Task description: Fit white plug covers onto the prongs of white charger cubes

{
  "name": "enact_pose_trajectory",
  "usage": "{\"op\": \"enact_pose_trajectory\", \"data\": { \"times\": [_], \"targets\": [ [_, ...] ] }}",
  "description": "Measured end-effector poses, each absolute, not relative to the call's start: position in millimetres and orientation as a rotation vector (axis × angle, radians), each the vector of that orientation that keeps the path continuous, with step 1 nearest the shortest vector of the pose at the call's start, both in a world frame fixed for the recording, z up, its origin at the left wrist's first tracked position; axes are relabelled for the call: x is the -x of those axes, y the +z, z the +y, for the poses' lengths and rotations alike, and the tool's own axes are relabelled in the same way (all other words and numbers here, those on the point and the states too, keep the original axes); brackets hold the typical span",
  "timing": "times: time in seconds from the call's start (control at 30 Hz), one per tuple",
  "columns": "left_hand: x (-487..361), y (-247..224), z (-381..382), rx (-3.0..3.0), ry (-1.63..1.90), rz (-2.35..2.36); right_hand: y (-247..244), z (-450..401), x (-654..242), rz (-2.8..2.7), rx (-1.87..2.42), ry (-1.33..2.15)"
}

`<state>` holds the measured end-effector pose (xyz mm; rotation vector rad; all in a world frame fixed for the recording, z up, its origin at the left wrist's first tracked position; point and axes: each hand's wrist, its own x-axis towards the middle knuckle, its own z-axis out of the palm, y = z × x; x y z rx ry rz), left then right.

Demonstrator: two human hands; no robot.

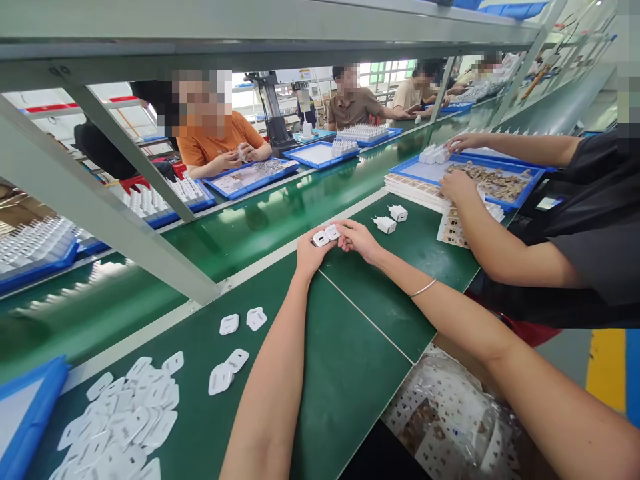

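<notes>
At the far edge of the green bench, my left hand is closed around a white plug charger, its dark port slot facing up. Close against it is a second small white charger piece, pinched by the fingers of my right hand; my fingers hide most of both pieces. Two white plug chargers with pins lie to the right of my hands. Left of my left forearm lie a few flat white slotted covers, and nearer me spreads a heap of the same covers.
A blue tray sits at the left edge. Beyond the bench runs a green conveyor, with a slanted metal post at left. At right, a co-worker's arms reach over sticker sheets and a blue-rimmed tray.
</notes>
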<state>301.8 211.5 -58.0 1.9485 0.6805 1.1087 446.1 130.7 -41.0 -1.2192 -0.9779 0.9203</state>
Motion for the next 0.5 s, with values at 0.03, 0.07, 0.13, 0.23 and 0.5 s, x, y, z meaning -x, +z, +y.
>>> {"op": "enact_pose_trajectory", "data": {
  "times": [0.03, 0.07, 0.13, 0.23, 0.5],
  "targets": [
    [-301.5, -58.4, 212.0, -1.921, 1.096, 0.667, -41.4, 131.3, -446.3, -0.980, 1.208, 0.956],
    [-301.2, -58.8, 212.4, -1.898, 1.084, 0.656, -42.2, 131.9, -446.5, -0.981, 1.202, 0.979],
    [-300.3, -59.5, 213.2, -1.861, 1.057, 0.641, -44.4, 133.0, -447.3, -0.987, 1.197, 0.997],
    [-298.8, -60.0, 214.5, -1.813, 1.021, 0.637, -48.4, 133.8, -448.4, -1.023, 1.184, 0.984],
    [-298.1, -61.2, 217.6, -1.770, 0.980, 0.647, -49.5, 134.8, -441.4, -1.093, 1.204, 0.861]
  ]
}}
